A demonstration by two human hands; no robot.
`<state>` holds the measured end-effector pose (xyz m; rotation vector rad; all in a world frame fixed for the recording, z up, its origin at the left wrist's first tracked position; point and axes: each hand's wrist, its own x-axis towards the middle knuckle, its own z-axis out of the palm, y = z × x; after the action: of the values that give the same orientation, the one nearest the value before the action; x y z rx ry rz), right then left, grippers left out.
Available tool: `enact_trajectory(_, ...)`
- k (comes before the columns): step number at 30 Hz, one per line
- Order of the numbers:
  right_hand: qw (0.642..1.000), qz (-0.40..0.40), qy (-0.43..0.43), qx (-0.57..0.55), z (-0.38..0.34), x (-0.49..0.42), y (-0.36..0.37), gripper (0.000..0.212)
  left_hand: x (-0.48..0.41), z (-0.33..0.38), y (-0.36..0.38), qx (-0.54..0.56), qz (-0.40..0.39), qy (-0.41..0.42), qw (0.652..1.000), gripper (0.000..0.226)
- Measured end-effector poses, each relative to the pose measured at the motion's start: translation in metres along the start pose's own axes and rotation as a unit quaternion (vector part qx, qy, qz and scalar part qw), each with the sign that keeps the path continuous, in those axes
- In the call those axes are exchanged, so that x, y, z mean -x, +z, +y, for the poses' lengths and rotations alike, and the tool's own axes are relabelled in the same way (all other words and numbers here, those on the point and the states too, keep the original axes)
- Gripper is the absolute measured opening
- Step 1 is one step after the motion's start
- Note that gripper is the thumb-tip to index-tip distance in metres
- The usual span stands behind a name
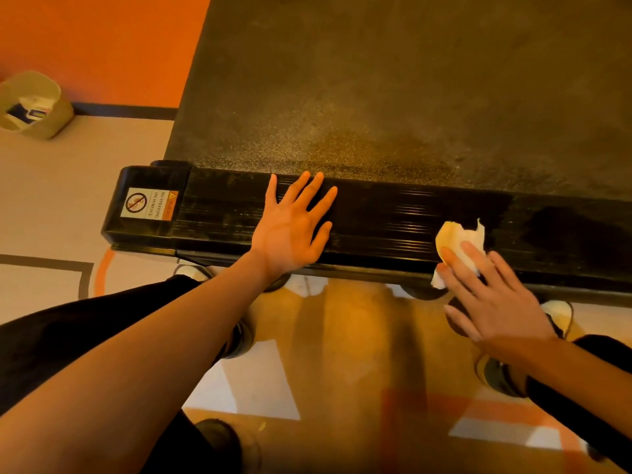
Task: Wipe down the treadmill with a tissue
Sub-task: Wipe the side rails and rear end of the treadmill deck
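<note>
Beige bin and a marked floor

A beige bin [58, 120] holding white and blue scraps [32, 107] stands far left of and beyond the right hand [496, 299]'s grip, beside a black stripe [126, 111] edging an orange area [102, 46]. Nearer, an orange arc [102, 268] curves just beside a dark line [51, 261].

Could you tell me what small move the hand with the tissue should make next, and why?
Probably slide the right hand and tissue leftward along the black rail, toward the flat left hand. The rail looks darker and cleaner on the tissue's right, while pale dusty streaks show between the hands.
</note>
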<state>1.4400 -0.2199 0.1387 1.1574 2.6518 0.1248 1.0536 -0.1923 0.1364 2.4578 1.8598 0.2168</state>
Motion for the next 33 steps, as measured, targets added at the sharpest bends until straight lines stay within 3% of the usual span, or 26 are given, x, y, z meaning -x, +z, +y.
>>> enact_trajectory(8, 0.993, 0.057, -0.012, -0.098, -0.131, -0.091, -0.027, 0.074, 0.0, 0.0, -0.003, 0.002, -0.019, -0.007, 1.0, 0.062)
enact_trajectory(12, 0.996, 0.057, -0.044, -0.06, -0.082, -0.066, -0.014, 0.073, -0.002, 0.001, -0.006, 0.0, -0.026, -0.007, 1.0, 0.063)
enact_trajectory(18, 0.998, -0.004, 0.048, -0.038, 0.02, 0.015, 0.005, 0.076, -0.002, 0.002, -0.005, 0.001, -0.021, -0.007, 1.0, 0.063)
enact_trajectory(22, 0.99, 0.027, 0.097, -0.094, -0.04, -0.021, -0.007, 0.081, -0.001, 0.003, -0.007, 0.006, -0.021, -0.008, 1.0, 0.063)
enact_trajectory(27, 0.981, 0.065, 0.054, -0.174, -0.129, -0.093, -0.034, 0.081, -0.001, 0.004, -0.007, -0.004, -0.029, -0.015, 0.999, 0.063)
enact_trajectory(30, 0.983, 0.068, 0.025, -0.166, -0.102, -0.081, -0.032, 0.08, -0.001, 0.004, -0.007, 0.002, -0.026, -0.012, 1.0, 0.063)
enact_trajectory(33, 0.982, 0.058, 0.084, -0.157, -0.043, -0.046, -0.018, 0.079, -0.001, 0.004, -0.006, 0.003, -0.023, -0.008, 1.0, 0.063)
